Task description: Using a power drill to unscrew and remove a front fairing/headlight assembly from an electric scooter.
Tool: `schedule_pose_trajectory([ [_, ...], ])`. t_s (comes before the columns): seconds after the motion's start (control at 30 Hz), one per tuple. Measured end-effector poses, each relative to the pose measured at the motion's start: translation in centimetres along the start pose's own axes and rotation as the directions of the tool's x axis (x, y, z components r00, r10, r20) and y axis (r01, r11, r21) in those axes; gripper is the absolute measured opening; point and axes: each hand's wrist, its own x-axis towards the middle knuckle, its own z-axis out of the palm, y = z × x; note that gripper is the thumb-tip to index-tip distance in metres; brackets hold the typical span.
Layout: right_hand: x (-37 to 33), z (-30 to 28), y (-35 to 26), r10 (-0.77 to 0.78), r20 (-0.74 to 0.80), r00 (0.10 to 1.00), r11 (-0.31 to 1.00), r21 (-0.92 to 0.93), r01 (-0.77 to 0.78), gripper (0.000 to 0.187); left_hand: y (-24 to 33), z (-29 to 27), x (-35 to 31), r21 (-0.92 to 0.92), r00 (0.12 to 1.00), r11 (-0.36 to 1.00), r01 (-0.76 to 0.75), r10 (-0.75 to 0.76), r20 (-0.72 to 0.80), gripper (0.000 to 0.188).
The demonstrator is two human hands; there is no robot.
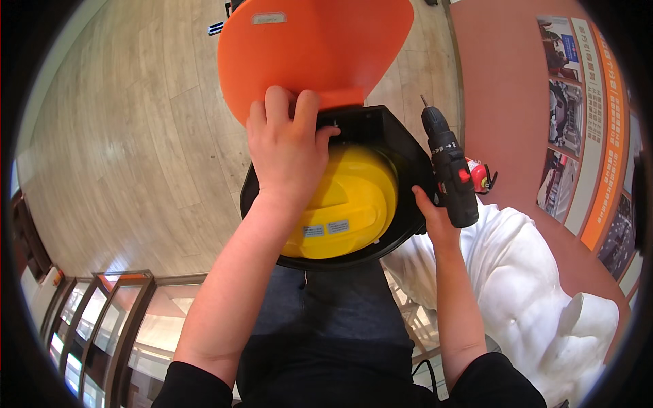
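A yellow hard hat (347,194) lies in a deep black plastic shell (416,160) in front of me. A large orange panel (306,51) with rounded edges rises from the shell's far side. My left hand (289,146) is closed where panel and shell meet, its bent fingertips hidden. Its thumb tip is beside a small metal screw (335,124) on the black wall. My right hand (439,221) grips a black cordless drill (452,173), bit pointing away from me; the drill's handle is hidden. My right thumb lies along the shell's right rim.
At the right stands a large white sculpture (517,265), close to my right forearm. Behind the drill shows a small red object (481,177), partly hidden. A wall display (578,122) with photos fills the right. Wood-look flooring (136,149) and dark-framed glass panes (102,319) lie left.
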Motion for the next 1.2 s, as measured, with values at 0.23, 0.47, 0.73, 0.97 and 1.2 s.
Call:
schedule_pose_trajectory([
  [0.23, -1.3, -0.3, -0.6, 0.038, 0.022, 0.999, 0.997, -0.069, -0.037, 0.055, 0.2, 0.1, -0.4, 0.016, 0.996, 0.996, 0.086, -0.086, 0.004, 0.044],
  [0.47, -1.6, -0.4, 0.0, 0.044, 0.020, 0.999, 0.999, -0.014, -0.043, 0.053, 0.7, 0.6, -0.7, 0.036, 0.990, 0.990, 0.139, -0.139, -0.009, 0.049],
  [0.73, -2.6, 0.0, 1.0, -0.100, 0.001, 0.995, 0.990, -0.103, 0.099, 0.054, 1.4, 0.5, -1.6, 0.074, 0.967, 0.964, 0.255, -0.253, -0.038, 0.055],
  [0.97, -2.1, -0.8, 2.1, -0.065, 0.033, 0.997, 0.983, -0.167, 0.069, 0.054, 1.5, 0.8, -1.4, 0.027, 0.963, 0.965, 0.259, -0.257, -0.080, 0.054],
  [1.2, -0.9, -0.6, 2.1, -0.200, 0.089, 0.976, 0.950, -0.226, 0.216, 0.053, 1.7, 0.4, -1.6, 0.085, 0.946, 0.942, 0.326, -0.324, -0.027, 0.063],
])
